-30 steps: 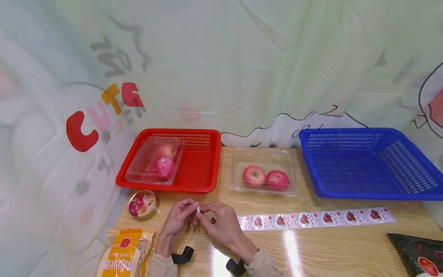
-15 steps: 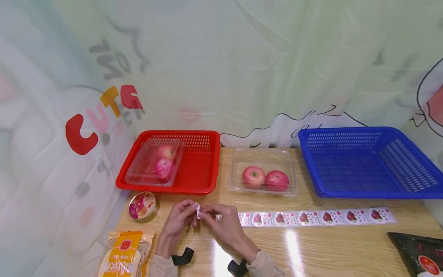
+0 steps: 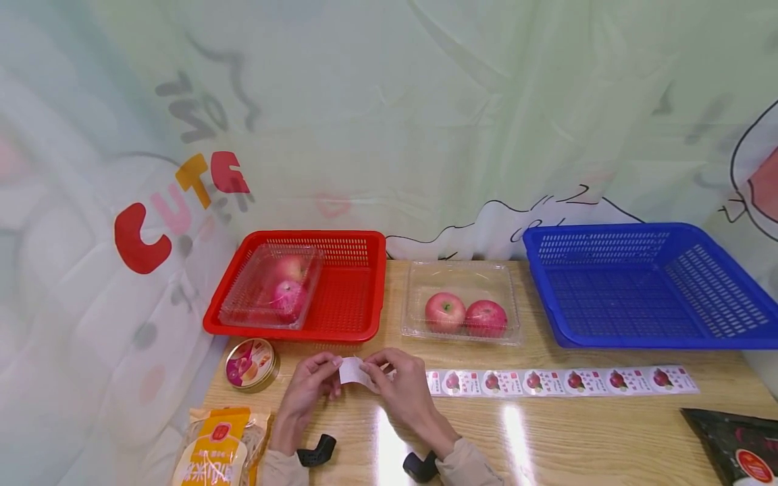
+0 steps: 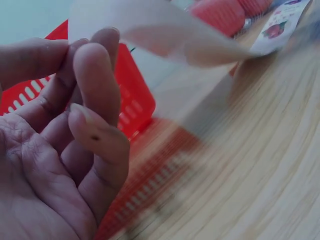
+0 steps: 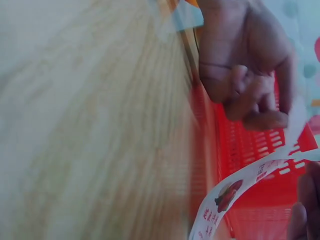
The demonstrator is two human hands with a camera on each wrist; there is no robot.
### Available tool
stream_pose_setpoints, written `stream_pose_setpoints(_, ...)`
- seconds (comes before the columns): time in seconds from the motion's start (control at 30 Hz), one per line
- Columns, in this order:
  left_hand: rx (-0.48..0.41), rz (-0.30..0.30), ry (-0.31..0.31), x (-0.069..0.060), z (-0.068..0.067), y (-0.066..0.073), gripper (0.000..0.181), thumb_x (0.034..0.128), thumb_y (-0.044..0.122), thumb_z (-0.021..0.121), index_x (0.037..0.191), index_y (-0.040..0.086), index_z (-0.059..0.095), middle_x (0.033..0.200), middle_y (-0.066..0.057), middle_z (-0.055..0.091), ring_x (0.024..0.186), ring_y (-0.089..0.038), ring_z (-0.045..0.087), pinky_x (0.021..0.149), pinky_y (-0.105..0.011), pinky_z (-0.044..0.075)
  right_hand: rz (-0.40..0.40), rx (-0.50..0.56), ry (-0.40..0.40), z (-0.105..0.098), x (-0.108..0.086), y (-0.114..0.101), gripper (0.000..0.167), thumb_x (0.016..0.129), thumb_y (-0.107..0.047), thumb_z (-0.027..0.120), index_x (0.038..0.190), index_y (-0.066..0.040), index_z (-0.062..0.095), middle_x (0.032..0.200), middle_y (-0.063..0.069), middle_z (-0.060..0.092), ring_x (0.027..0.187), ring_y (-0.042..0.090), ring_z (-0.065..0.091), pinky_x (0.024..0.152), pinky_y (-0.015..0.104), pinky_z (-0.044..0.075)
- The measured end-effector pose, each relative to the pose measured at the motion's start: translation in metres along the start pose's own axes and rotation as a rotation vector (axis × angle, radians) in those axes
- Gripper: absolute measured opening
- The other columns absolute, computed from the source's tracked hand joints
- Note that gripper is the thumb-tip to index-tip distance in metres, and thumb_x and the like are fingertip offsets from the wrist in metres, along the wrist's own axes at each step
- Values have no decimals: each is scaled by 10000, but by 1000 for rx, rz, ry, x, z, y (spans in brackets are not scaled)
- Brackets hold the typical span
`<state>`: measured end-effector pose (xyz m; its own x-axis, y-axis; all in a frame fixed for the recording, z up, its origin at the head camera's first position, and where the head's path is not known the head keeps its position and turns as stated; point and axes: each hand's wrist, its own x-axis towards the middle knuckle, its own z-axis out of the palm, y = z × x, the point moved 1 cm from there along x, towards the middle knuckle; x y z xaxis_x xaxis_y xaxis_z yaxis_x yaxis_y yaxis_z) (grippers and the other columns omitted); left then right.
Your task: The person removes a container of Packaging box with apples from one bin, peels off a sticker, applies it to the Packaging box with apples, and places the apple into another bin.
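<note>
A strip of fruit stickers [image 3: 574,383] runs leftward along the table to my hands. My left hand [image 3: 308,388] pinches the white end piece [image 3: 352,371] between thumb and fingertips. My right hand [image 3: 401,388] pinches the same stretch of strip a little to the right. In the right wrist view the printed strip [image 5: 230,195] curves up off the table and parts into two white bands near the fingers. The raised strip [image 4: 170,35] shows its pale, plain side in the left wrist view. Whether the end piece is sticker or backing, I cannot tell.
A red basket [image 3: 349,331] holds a clear box of apples. Another clear box [image 3: 462,277] with two apples stands behind my right hand. At the right is a blue basket [image 3: 608,337]. A round tin [image 3: 250,364], an orange-labelled bag [image 3: 215,449] and a black packet [image 3: 738,442] lie around.
My fingertips have moved apart, and a broad white piece now shows between them where only a small folded bit was seen. The right hand has shifted slightly right.
</note>
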<state>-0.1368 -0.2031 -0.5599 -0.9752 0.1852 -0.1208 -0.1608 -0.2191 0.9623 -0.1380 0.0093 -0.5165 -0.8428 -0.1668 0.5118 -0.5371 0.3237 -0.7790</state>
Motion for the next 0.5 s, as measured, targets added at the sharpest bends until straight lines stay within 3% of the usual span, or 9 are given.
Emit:
stream_pose_setpoints(0.2,69,-64,78,-2,-4,3,183,1051,102,615,877,144,652,646,16,628,538,-113,582,486,-209,476,94,17,35,-11,6,-1,83,861,-63,868,858,-94,791,723,2,762,633,90,664,588,246,579)
stream_pose_setpoints(0.5,197,-106,137,-2,-3,4,201,1032,111,663,885,-14,606,590,-21,599,478,-118,568,436,-204,443,102,-15,109,-26,13,5,86,844,-63,882,859,-72,799,776,23,784,630,133,659,571,282,574)
